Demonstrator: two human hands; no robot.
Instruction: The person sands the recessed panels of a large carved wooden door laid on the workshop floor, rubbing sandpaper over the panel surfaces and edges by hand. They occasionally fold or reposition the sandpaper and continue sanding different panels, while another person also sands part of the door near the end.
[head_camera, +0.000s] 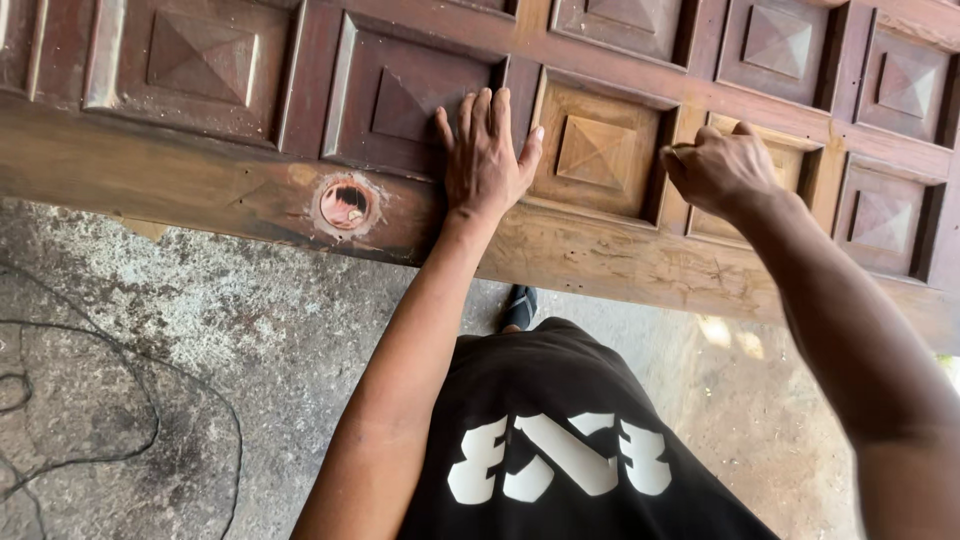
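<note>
A large carved wooden door (610, 262) with raised square panels lies across the top of the view. My left hand (485, 160) rests flat on it, fingers spread over the frame between a dark panel and a lighter sanded panel (596, 152). My right hand (722, 168) is curled into a fist against the neighbouring pale panel (800, 160). It pinches a small tan piece that looks like sandpaper (681, 150), mostly hidden by the fingers.
A round lock hole (345, 204) sits in the door's rail left of my left hand. Below is a rough concrete floor (230, 320) with a thin dark cable (150, 400) looping at the left. My shoe (519, 306) shows under the door's edge.
</note>
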